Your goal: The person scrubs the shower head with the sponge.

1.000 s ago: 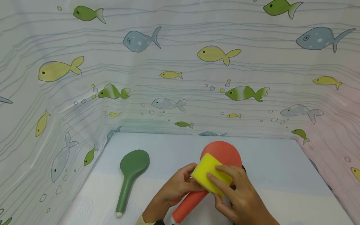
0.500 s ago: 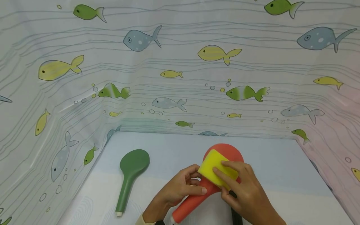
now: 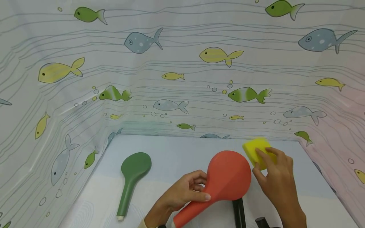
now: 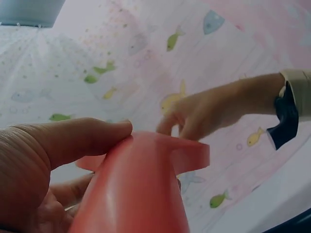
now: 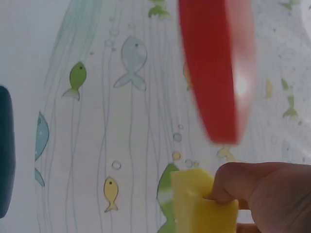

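An orange-red shower head with a round face and long handle is raised off the table; my left hand grips its neck, thumb across the front. In the left wrist view the thumb lies on the orange handle. My right hand holds a yellow sponge to the right of the shower head, clear of it. In the right wrist view the fingers pinch the sponge below the orange head's rim.
A green shower head lies flat on the white table at the left. A black object shows at the bottom edge under the orange head. Fish-printed curtain walls enclose the table on three sides.
My right hand lifted the yellow sponge off the orange head's face and carried it up and to the right. The left hand kept its hold; the orange head now shows uncovered.
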`<move>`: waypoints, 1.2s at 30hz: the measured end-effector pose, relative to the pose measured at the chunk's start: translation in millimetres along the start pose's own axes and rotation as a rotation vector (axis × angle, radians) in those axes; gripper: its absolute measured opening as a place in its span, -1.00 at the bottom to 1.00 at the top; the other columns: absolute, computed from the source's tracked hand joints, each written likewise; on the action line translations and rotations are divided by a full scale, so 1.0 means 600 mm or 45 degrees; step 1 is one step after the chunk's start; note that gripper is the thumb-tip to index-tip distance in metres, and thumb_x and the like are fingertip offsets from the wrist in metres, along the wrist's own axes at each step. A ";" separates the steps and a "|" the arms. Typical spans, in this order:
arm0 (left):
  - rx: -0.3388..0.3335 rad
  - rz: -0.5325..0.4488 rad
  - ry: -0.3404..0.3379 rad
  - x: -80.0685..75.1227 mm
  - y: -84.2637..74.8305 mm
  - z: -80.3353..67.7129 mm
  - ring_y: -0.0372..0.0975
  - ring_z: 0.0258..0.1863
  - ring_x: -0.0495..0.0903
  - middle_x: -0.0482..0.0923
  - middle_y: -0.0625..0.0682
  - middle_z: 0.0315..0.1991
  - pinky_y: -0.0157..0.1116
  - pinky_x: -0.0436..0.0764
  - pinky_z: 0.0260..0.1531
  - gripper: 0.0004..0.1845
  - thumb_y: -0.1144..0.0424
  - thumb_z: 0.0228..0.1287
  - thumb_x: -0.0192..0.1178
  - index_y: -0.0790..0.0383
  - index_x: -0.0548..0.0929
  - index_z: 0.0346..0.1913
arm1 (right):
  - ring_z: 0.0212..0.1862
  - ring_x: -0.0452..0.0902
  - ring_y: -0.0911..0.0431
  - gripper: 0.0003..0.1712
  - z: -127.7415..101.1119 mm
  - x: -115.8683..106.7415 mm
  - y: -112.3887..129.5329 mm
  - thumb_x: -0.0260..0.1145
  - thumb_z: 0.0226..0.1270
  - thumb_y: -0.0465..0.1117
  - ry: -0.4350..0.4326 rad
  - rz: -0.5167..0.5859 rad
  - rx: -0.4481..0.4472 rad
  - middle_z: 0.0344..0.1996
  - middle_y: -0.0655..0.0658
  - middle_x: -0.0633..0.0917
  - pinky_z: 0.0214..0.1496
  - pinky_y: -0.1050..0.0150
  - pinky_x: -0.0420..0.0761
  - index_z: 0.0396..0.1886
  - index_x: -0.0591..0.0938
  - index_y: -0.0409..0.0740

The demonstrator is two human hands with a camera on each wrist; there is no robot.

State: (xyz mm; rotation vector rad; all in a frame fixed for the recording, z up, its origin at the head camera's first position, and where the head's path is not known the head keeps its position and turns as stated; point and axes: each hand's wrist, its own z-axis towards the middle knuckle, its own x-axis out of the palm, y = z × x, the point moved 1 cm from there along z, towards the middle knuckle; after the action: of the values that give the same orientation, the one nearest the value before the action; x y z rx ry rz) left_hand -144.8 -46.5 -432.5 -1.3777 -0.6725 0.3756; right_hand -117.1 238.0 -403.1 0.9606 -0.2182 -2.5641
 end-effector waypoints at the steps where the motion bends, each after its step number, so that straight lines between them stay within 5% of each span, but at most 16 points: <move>1: 0.006 -0.011 0.002 -0.001 -0.001 -0.001 -0.27 -0.13 0.72 0.63 -0.02 -0.01 -0.34 0.67 -0.07 -0.52 0.38 0.24 0.29 0.49 0.43 0.18 | -0.03 0.35 -0.37 -0.53 0.000 0.000 -0.009 0.37 0.00 -0.37 0.032 -0.034 0.056 0.01 -0.46 0.52 -0.25 -0.11 0.44 0.02 0.68 -0.32; 6: -0.024 -0.079 0.013 -0.004 -0.004 -0.004 -0.31 -0.13 0.71 0.64 -0.03 -0.01 -0.37 0.68 -0.09 -0.50 0.36 0.26 0.28 0.46 0.41 0.21 | -0.02 0.30 -0.39 -0.54 0.003 -0.009 -0.032 0.41 0.01 -0.39 0.159 -0.096 0.273 0.03 -0.46 0.51 -0.35 -0.17 0.48 0.01 0.67 -0.33; 10: -0.019 -0.063 -0.008 -0.006 -0.002 -0.003 -0.29 -0.13 0.70 0.66 -0.04 -0.03 -0.36 0.69 -0.12 -0.52 0.31 0.29 0.28 0.41 0.45 0.20 | 0.01 0.30 -0.35 -0.53 0.004 -0.026 -0.022 0.39 0.02 -0.36 0.110 -0.052 0.287 0.05 -0.43 0.51 -0.42 -0.01 0.47 0.02 0.68 -0.31; 14: -0.037 -0.034 -0.059 -0.006 0.001 -0.002 -0.25 -0.12 0.70 0.67 0.00 -0.05 -0.33 0.70 -0.12 -0.55 0.30 0.27 0.29 0.37 0.49 0.18 | 0.04 0.34 -0.23 -0.50 0.002 -0.036 0.007 0.39 0.01 -0.29 0.059 0.055 0.143 0.09 -0.36 0.52 -0.21 0.44 0.40 0.05 0.68 -0.24; 18: -0.113 0.008 -0.125 -0.005 0.004 0.002 -0.25 -0.14 0.69 0.67 0.01 -0.06 -0.33 0.69 -0.12 -0.57 0.28 0.24 0.31 0.29 0.53 0.16 | 0.11 0.36 -0.10 -0.54 -0.005 -0.034 0.055 0.28 0.29 -0.05 0.078 0.209 -0.134 0.14 -0.29 0.54 0.09 0.75 0.25 0.13 0.68 -0.13; 25: -0.075 0.161 -0.127 0.001 0.010 0.009 -0.29 -0.18 0.64 0.64 -0.03 -0.05 -0.36 0.66 -0.14 -0.51 0.26 0.22 0.34 0.14 0.53 0.22 | 0.05 0.42 -0.05 -0.56 -0.025 0.016 0.139 -0.01 0.51 0.01 0.055 0.349 -0.618 0.07 -0.23 0.61 0.14 0.32 0.45 0.07 0.72 0.01; 30: -0.091 0.229 -0.161 0.005 0.009 0.009 -0.22 -0.13 0.64 0.64 -0.03 -0.05 -0.30 0.68 -0.08 -0.54 0.20 0.22 0.36 0.04 0.56 0.19 | 0.01 0.44 -0.07 -0.55 -0.031 0.030 0.143 -0.06 0.49 -0.06 0.084 0.292 -0.645 0.04 -0.19 0.63 0.07 0.18 0.45 0.01 0.75 0.05; 36: -0.111 0.376 -0.199 0.003 0.010 0.008 -0.27 -0.24 0.59 0.63 -0.09 -0.10 -0.36 0.68 -0.25 -0.53 0.12 0.17 0.39 -0.10 0.58 0.18 | -0.05 0.46 -0.09 -0.55 -0.025 0.030 0.132 -0.04 0.46 -0.05 0.013 0.269 -0.601 -0.03 -0.20 0.65 0.04 0.18 0.44 -0.09 0.78 0.01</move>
State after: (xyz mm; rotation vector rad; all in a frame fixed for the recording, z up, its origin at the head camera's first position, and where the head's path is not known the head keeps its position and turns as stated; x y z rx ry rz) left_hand -145.5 -40.5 -437.6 -1.5464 -0.6190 0.7017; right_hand -95.5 158.5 -403.4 0.7251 0.2664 -2.2648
